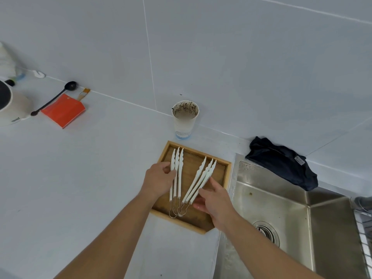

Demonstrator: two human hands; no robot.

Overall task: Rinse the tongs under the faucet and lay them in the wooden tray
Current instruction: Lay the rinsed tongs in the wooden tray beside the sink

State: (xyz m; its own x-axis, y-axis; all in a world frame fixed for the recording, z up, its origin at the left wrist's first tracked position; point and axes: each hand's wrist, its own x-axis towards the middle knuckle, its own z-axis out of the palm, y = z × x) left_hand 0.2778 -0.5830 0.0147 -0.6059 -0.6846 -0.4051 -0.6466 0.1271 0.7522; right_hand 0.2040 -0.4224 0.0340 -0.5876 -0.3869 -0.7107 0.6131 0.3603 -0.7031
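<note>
A wooden tray (221,164) lies on the white counter just left of the sink. In it lie two bunches of white tongs with wire loop ends. The left bunch (176,164) points straight away from me; my left hand (159,178) pinches it at mid-length with thumb and fingers. The right bunch (203,176) slants to the upper right; my right hand (215,200) touches its lower half with loosely spread fingers. The wire loops of both bunches meet near the tray's near edge. No faucet is in view.
A steel sink (281,214) with a drain lies to the right, a dark cloth (281,164) draped on its far rim. A stained paper cup (184,119) stands behind the tray. Far left lie a red packet (63,110), a black spoon (54,98) and a white pot (10,105).
</note>
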